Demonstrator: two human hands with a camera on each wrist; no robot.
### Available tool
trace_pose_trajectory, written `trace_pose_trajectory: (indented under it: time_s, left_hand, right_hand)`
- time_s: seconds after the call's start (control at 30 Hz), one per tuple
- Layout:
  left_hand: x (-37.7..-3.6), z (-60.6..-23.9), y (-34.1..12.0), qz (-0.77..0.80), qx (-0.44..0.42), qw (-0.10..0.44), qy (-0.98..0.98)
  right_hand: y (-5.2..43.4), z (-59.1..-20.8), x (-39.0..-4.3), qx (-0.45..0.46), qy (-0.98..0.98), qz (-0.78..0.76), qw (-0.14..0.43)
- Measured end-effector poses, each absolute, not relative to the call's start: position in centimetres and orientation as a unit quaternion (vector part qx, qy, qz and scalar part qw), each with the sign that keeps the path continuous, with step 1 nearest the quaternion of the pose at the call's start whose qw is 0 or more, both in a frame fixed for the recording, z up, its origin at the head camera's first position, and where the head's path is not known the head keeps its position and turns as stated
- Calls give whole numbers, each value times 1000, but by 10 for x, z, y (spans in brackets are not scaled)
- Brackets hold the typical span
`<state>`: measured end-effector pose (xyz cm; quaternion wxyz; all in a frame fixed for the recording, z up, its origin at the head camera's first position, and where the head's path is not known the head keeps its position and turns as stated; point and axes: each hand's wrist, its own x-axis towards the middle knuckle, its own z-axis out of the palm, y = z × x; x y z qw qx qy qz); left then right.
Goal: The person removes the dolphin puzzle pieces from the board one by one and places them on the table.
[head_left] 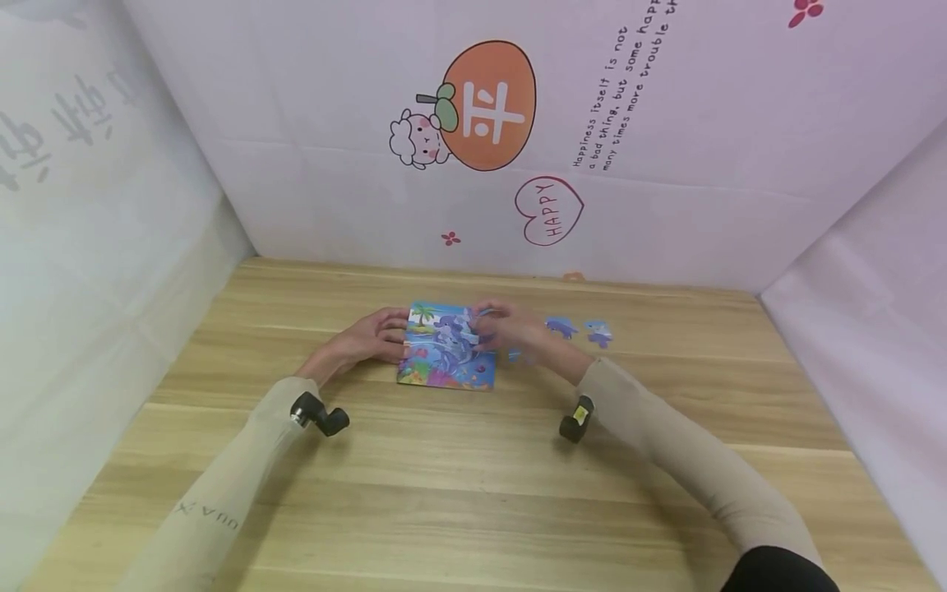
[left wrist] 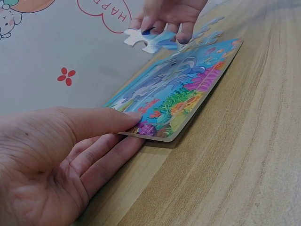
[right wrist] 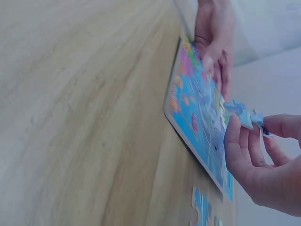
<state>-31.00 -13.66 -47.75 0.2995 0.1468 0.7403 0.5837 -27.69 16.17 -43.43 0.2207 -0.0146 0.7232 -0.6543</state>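
1. Puzzle board (head_left: 446,347) lies flat on the wooden surface (head_left: 473,485), near its middle, between the two hands. Its printed face shows a sea scene with dolphins and coral.
2. Left hand (head_left: 368,338) rests at the board's left edge. Its fingers (left wrist: 101,123) are straight and relaxed; the thumb lies on the board's corner, the other fingers on the surface just beside it.
3. Right hand (head_left: 509,326) hovers over the board's right side. Its fingers (right wrist: 233,141) pinch a loose puzzle piece (left wrist: 146,41), held just above the board and not seated in it.
4. Spare pieces (head_left: 579,330) lie on the surface to the right of the board, near the right hand.
5. Pale backdrop (head_left: 488,107) with cartoon prints stands behind the surface.
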Motion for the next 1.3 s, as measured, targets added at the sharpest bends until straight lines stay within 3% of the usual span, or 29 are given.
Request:
trace_pose_trajectory:
  time_s: [1.0,1.3]
  left_hand:
    - [-309,-479,-134,599,131,310,726]
    - [-309,-479,-135,602,132,308,725]
  right_hand:
    - [251,-421,-256,-48,852,-496,159]
    - [278,-407,-254,-34,869,-454,192]
